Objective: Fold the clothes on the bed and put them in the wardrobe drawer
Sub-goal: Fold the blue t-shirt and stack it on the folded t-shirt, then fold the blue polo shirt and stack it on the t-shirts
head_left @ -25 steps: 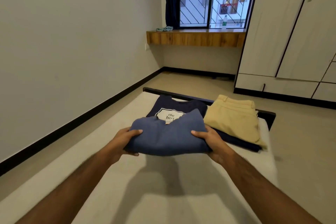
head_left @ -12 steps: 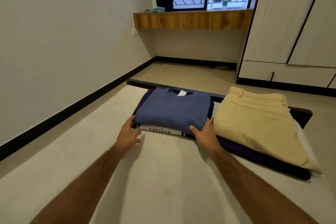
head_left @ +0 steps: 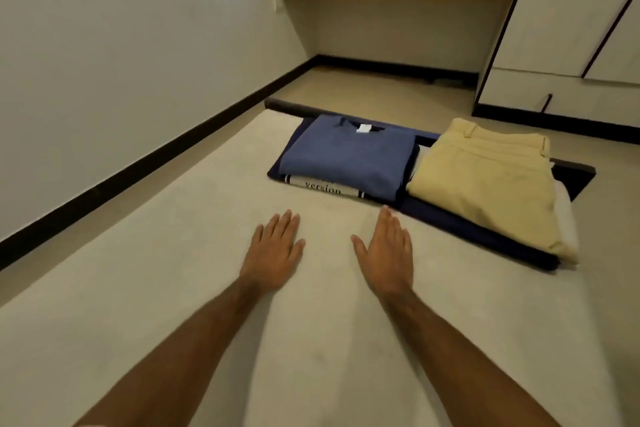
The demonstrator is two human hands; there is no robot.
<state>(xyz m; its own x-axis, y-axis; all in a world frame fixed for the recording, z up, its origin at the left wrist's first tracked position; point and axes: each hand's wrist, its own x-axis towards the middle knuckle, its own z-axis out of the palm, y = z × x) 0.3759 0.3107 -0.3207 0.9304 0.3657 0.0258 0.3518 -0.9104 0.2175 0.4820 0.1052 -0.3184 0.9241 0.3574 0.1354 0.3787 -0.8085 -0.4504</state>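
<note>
A: Neither grip is holding anything. Both the left hand (head_left: 275,248) and the right hand (head_left: 386,253) are lying with fingers straight over the bare bed (head_left: 173,288), just short of the clothes.

B: So which step are we looking at?

A: I'd judge the folding is finishing and the carrying is coming. Going by size: the wardrobe (head_left: 581,28) is standing at the far right, doors closed, and its bottom drawer (head_left: 554,95) is looking closed too, so nothing is showing inside it.

B: And the clothes themselves?

A: All are sitting at the far end of the bed. A dark navy garment (head_left: 485,232) is lying underneath, with the folded beige trousers (head_left: 485,180) resting on it. Just beside them, the folded blue T-shirt (head_left: 346,156) is sitting on a navy printed T-shirt (head_left: 325,188), whose white lettered edge is peeking out below.

B: What is the next move asking for?

A: Probably sliding both hands under a stack and lifting it level so the folds are not slipping. The drawer is needing a free hand first, so opening it ahead of the carry looks wiser.
</note>
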